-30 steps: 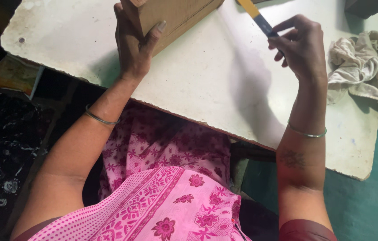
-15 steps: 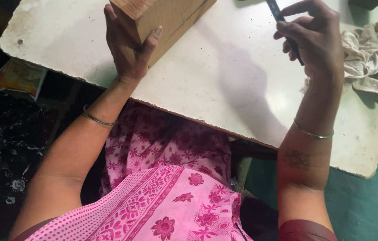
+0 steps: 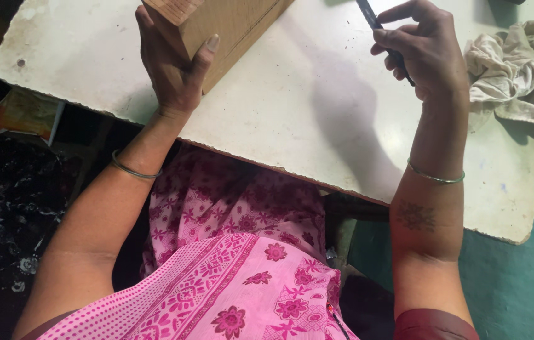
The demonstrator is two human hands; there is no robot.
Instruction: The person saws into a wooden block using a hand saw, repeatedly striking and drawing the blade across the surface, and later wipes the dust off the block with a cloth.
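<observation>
Right hand [image 3: 424,53] lowered slightly; left hand [image 3: 172,69] grips brown box [image 3: 229,22].

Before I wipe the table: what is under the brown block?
The white table lies under the brown block; the left hand grips its near end. Whether the block touches the table is hidden.

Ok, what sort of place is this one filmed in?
Probably a small home or informal workshop: a worn white table with chipped edges, a brown block gripped by the left hand, a crumpled rag and a green floor.
</observation>
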